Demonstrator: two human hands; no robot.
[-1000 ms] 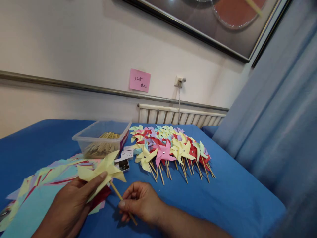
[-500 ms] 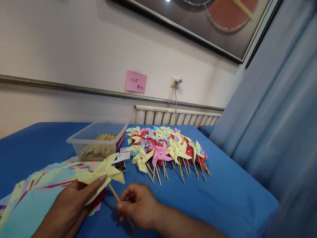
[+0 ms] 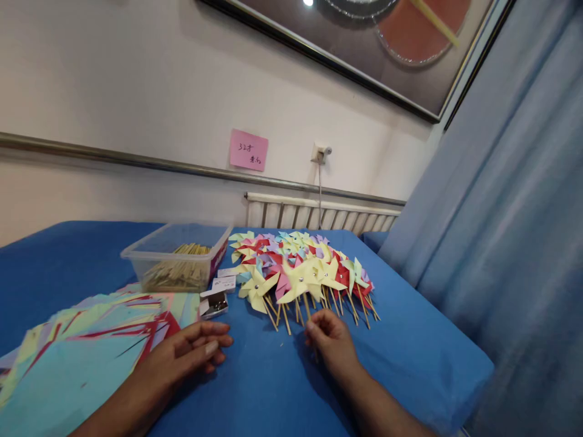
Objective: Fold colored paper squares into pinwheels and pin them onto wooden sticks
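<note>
A pale yellow paper pinwheel (image 3: pixel 298 281) is held by its wooden stick in my right hand (image 3: pixel 333 343), the fingers pinched around the lower part. Its blades overlap the front of a pile of finished pinwheels (image 3: pixel 328 276) in yellow, pink, red, green, blue and purple. My left hand (image 3: pixel 194 352) holds nothing, its fingers loosely curled and apart, beside a stack of coloured paper sheets (image 3: pixel 68 364). Just beyond that hand sits a small open box (image 3: pixel 213 305) with dark contents showing.
Behind the paper stands a clear plastic bin (image 3: pixel 155 267) with many wooden sticks (image 3: pixel 184 267). Small white boxes (image 3: pixel 225 283) lie beside it. A blue cloth (image 3: pixel 410 352) covers the table. A radiator (image 3: pixel 291 212) and wall rail (image 3: pixel 136 162) run behind; a blue curtain (image 3: pixel 514 243) hangs at right.
My right hand has carried the yellow pinwheel right and forward to the front of the pile. My left hand has let go of the pinwheel's blades.
</note>
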